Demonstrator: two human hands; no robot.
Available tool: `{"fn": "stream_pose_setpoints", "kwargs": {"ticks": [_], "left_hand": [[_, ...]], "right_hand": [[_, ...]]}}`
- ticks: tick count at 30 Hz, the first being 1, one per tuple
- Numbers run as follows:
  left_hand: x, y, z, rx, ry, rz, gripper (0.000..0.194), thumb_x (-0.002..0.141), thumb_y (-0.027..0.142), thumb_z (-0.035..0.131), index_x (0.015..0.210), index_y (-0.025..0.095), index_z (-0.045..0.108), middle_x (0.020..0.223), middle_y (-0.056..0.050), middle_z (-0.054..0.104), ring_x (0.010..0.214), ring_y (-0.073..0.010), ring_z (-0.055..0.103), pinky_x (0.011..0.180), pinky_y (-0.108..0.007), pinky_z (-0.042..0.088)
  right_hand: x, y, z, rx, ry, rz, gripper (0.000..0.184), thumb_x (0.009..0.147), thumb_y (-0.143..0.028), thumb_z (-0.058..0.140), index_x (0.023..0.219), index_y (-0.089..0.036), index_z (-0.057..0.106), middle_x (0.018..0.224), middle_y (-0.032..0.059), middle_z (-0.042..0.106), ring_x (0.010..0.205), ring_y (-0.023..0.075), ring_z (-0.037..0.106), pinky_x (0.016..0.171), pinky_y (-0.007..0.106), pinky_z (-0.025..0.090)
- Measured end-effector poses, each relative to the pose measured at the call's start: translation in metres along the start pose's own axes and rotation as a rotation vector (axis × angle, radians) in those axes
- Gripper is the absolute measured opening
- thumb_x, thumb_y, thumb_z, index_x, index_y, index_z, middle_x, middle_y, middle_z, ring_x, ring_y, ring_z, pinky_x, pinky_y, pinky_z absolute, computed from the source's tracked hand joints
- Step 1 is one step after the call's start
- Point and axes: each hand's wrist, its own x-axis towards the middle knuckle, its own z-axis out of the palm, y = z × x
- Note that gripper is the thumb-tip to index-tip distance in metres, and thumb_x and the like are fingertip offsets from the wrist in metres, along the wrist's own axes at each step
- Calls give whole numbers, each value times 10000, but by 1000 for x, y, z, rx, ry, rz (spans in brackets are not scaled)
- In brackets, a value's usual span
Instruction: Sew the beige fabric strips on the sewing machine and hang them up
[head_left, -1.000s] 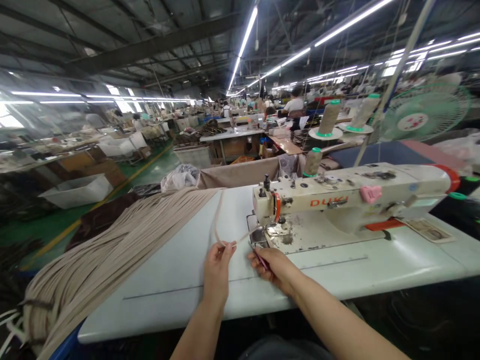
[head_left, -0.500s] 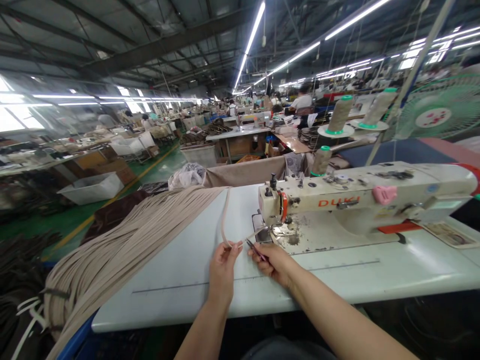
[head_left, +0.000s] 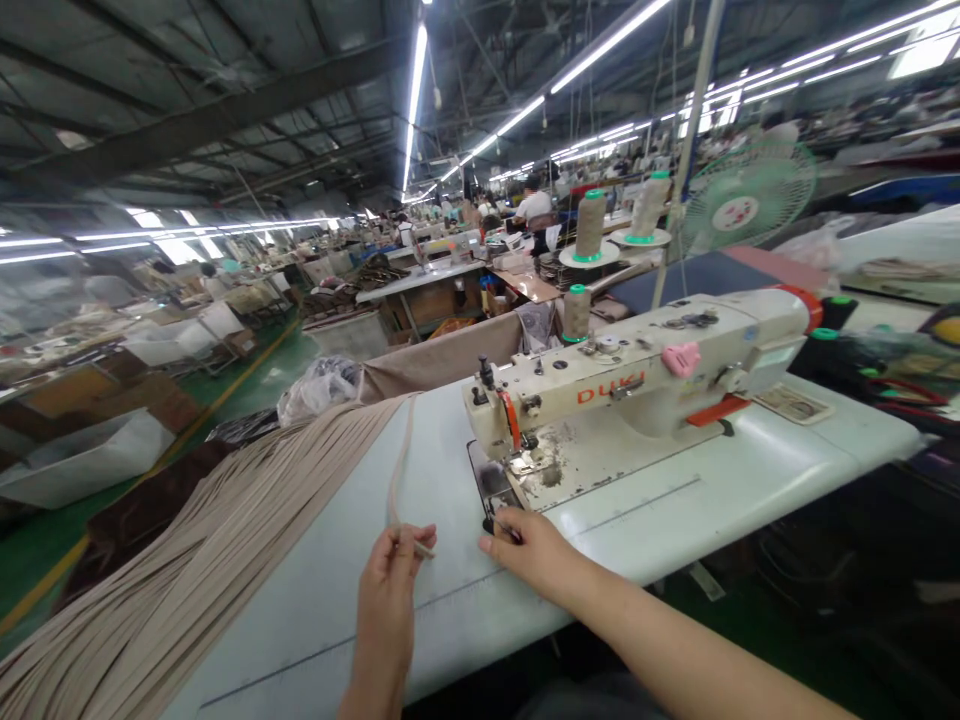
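My left hand (head_left: 390, 575) pinches the free end of a narrow beige fabric strip (head_left: 396, 480), which runs back across the white table to the large bundle of similar strips (head_left: 247, 510) at the left. Closed beside the needle area of the sewing machine (head_left: 637, 375) is my right hand (head_left: 536, 550). The small thread snips are mostly hidden in its curled fingers. Close to those fingertips, a short beige piece (head_left: 517, 490) lies by the presser foot. A gap separates my two hands.
Thread cones (head_left: 590, 228) stand behind the machine, with a green fan (head_left: 739, 205) at the back right. A brown cloth-sided bin (head_left: 442, 350) borders the table's far edge. White plastic bins (head_left: 90, 455) sit on the floor at left. A person (head_left: 534, 205) is farther back.
The view has swung to the right. My hands have moved apart; the left has drawn the strip end away from the snips, and the right is now against the machine's needle area.
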Motion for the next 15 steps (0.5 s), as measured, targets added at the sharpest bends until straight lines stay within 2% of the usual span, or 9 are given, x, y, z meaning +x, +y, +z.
{"fn": "stream_pose_setpoints", "kwargs": {"ticks": [2,3,4,6,7,9,12,15], "left_hand": [[3,-1,-14,26,18,-37,546,732,674,834,896,167,715,953,-68,712,957,-225,701,876,-334,594],[4,-2,-20,51,21,-64,566,713,678,844,929,168,731,934,-66,708,895,-205,686,793,-299,583],[4,-2,-25,83,16,-91,594,696,676,856,985,169,746,905,-62,700,830,-184,661,709,-267,554],[2,-4,-31,152,-11,-121,674,688,668,864,1133,175,748,844,-48,676,722,-146,592,592,-230,469],[1,-5,-32,183,-22,-117,712,694,669,859,1198,181,736,835,-43,668,688,-134,561,564,-223,435],[0,-5,-32,239,-28,-95,761,706,694,834,1259,183,719,828,-42,659,639,-119,511,529,-223,389],[0,-3,-32,308,-6,-75,788,711,755,787,1236,170,735,839,-53,665,582,-105,458,487,-229,339],[4,2,-42,398,27,-36,809,681,794,771,1194,168,758,842,-64,690,558,-109,457,477,-237,342]], "right_hand": [[-18,0,-7,-478,142,-130,185,889,-172,720,774,-193,577,829,5,565,811,184,527,730,271,375],[-25,0,-11,-724,199,-171,89,891,-124,693,921,-198,656,969,36,614,902,211,569,785,287,408],[-32,1,-14,-928,235,-184,260,887,-91,676,1118,-209,682,1099,67,627,972,236,594,822,306,436],[-39,5,-18,-1165,242,-147,596,880,-54,653,1444,-228,570,1215,111,623,1005,267,629,820,327,480],[-40,8,-20,-1236,223,-125,671,887,-48,635,1520,-231,510,1198,118,638,973,270,649,788,329,496],[-39,12,-21,-1321,175,-91,689,902,-46,604,1558,-216,481,1090,116,680,877,266,679,707,320,509],[-31,15,-21,-1381,126,-57,655,916,-52,579,1554,-172,491,983,117,714,787,264,702,617,311,501],[-25,12,-21,-1414,85,-31,673,914,-35,558,1571,-147,468,974,123,729,769,276,717,590,317,502]]}}
